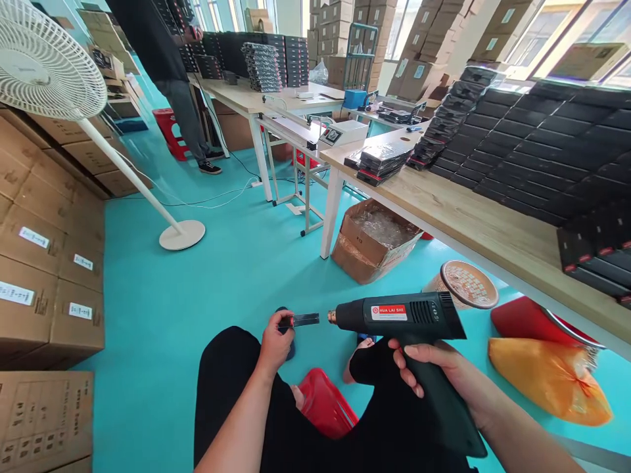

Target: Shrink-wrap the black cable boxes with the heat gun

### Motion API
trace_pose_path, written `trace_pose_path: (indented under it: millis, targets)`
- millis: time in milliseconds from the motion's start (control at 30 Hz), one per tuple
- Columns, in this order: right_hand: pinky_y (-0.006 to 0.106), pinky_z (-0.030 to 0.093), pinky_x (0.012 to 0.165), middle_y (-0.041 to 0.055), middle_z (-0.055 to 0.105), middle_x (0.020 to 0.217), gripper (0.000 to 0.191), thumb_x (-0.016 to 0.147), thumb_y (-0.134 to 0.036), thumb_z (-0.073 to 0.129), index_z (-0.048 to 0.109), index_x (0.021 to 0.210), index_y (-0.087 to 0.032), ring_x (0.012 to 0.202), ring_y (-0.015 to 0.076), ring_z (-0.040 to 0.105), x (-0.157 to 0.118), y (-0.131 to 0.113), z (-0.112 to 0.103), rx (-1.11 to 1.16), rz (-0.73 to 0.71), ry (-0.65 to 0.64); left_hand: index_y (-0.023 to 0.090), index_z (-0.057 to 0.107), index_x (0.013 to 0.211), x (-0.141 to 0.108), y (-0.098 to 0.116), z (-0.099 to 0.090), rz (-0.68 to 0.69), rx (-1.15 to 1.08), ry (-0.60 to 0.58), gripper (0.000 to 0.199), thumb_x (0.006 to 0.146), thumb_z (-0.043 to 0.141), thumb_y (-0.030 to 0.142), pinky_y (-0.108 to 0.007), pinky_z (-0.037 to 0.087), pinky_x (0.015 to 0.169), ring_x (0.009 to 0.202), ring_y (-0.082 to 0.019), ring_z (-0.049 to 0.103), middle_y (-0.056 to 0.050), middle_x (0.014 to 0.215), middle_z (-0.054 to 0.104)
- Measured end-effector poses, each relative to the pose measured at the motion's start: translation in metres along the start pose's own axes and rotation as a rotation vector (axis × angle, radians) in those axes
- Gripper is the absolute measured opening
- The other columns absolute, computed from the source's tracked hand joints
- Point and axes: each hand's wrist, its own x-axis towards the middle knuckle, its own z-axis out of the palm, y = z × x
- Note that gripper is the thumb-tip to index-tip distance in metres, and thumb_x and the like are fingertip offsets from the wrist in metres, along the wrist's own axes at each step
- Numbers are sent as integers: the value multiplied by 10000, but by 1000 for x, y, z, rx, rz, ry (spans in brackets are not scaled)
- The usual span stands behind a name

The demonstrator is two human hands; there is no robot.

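My left hand (277,338) pinches one end of a small flat black box (306,319), held above my knees with its narrow side showing. My right hand (428,368) is wrapped round the handle of a black heat gun (404,315) that bears a red and white label. The gun lies level, and its copper-coloured nozzle points left at the free end of the box, a short gap away. The two do not touch.
A wooden table (458,203) with stacked black boxes (532,144) runs along the right. Below stand an open carton (365,246), a waste basket (436,282) and an orange bag (547,374). Cartons (44,263) and a fan (182,234) stand left. A person (172,85) stands behind.
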Motion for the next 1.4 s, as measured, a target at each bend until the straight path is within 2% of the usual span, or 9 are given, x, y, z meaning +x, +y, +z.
trace_pose_path:
  millis: [167, 300, 433, 567, 733, 867, 1033, 1200, 1400]
  targets:
    - [241, 478, 503, 33, 676, 748, 304, 751, -352, 781, 738, 953, -129, 585, 138, 593, 1, 9, 17, -92, -12, 26, 220, 713, 997, 1, -3, 1, 53, 46, -7, 323, 693, 605, 199, -392, 488, 941, 983, -237, 650, -58, 1032, 715]
    - [287, 460, 519, 33, 683, 702, 280, 730, -331, 771, 695, 917, -137, 532, 147, 563, 8, 19, 50, -209, -57, -172, 225, 717, 982, 4, -11, 3, 116, 146, 15, 299, 696, 635, 204, -406, 502, 921, 993, -253, 637, -67, 1022, 710]
    - [304, 451, 537, -4, 630, 574, 226, 755, -317, 720, 663, 907, -160, 552, 171, 553, 15, 17, 67, -294, -130, -111, 234, 708, 997, 4, -13, 1, 170, 220, 32, 331, 705, 580, 148, -443, 489, 960, 1028, -266, 627, -69, 1031, 704]
    - [312, 444, 531, -3, 639, 571, 195, 748, -290, 708, 661, 890, -164, 527, 166, 539, 18, 15, 67, -336, -83, -177, 238, 705, 997, 2, -9, 0, 193, 263, 48, 299, 724, 605, 167, -458, 481, 972, 1033, -276, 616, -72, 1026, 704]
    - [295, 430, 515, -7, 625, 555, 249, 743, -340, 722, 663, 899, -154, 538, 166, 546, 18, 19, 66, -291, -98, -61, 235, 705, 1001, 1, -7, 0, 197, 238, 30, 335, 710, 571, 139, -456, 475, 978, 1040, -271, 617, -76, 1042, 705]
    - [299, 436, 515, 15, 656, 577, 284, 727, -332, 752, 676, 918, -137, 496, 157, 546, 17, 24, 67, -242, -32, -176, 231, 708, 1005, 2, -9, 1, 185, 208, 41, 328, 690, 628, 189, -446, 484, 962, 1043, -278, 618, -85, 1057, 701]
    - [271, 435, 508, 12, 629, 576, 274, 734, -357, 765, 694, 881, -137, 567, 167, 576, 22, 26, 44, -181, -81, 48, 236, 708, 1007, 4, -11, 0, 117, 138, 44, 314, 720, 586, 208, -442, 475, 985, 1043, -264, 634, -73, 1066, 703]
    - [267, 437, 530, 28, 649, 631, 259, 776, -363, 754, 708, 890, -135, 607, 166, 588, 22, 29, 25, -150, -120, -3, 226, 698, 1024, 5, -11, -1, 66, 70, 22, 300, 740, 607, 258, -432, 475, 980, 1009, -256, 648, -67, 1044, 707]
    - [288, 444, 535, 29, 663, 692, 317, 767, -369, 758, 706, 971, -133, 595, 160, 563, 19, 36, 36, -161, -115, -14, 227, 698, 1024, 5, -9, 0, 104, 105, -9, 303, 738, 596, 230, -443, 468, 1005, 1064, -262, 638, -76, 1087, 699]
